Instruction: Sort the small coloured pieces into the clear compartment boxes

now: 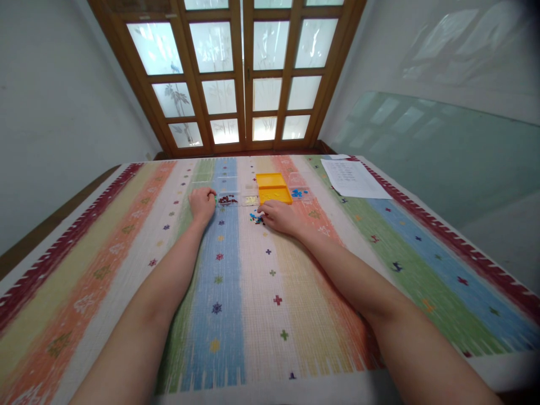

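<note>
My right hand [280,217] rests at a small pile of mixed blue, green and dark pieces [255,218] on the cloth. Its fingertips are pinched together over the pile's edge, and whatever they hold is too small to make out. At the left, my left hand [202,203] is curled closed beside a clear box holding dark red pieces [228,199]. A bit of green shows by its fingertips; the hand hides the rest. Between the hands stand a small clear box with pale yellow pieces [252,200] and an open yellow case [275,194].
Right of the yellow case, a clear box holds blue pieces [299,193]. A printed paper sheet [355,178] lies at the far right of the table. A striped, patterned tablecloth [236,315] covers the table. Beyond its far edge stand glazed wooden doors [244,107].
</note>
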Demonstrator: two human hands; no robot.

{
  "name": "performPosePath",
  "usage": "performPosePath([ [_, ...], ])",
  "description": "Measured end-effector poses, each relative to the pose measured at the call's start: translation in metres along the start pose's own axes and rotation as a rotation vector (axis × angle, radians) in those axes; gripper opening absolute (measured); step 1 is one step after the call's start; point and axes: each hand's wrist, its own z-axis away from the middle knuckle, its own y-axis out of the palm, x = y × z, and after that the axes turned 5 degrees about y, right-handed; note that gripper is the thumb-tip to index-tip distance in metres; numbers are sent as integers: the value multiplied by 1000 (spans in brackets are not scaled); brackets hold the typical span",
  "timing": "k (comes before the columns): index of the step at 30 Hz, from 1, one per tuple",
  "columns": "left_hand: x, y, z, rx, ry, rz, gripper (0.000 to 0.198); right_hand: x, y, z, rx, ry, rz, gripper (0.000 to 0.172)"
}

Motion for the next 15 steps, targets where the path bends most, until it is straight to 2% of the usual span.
performPosePath([
  [4,-23,3,8,57,146,20,24,8,1,0,89,-33,10,18],
  [9,-49,5,17,141,323,46,21,15,-3,-1,96,-5,36,16],
  [15,-53,5,19,174,350,53,21,29,-9,-3,125,59,27,14],
])
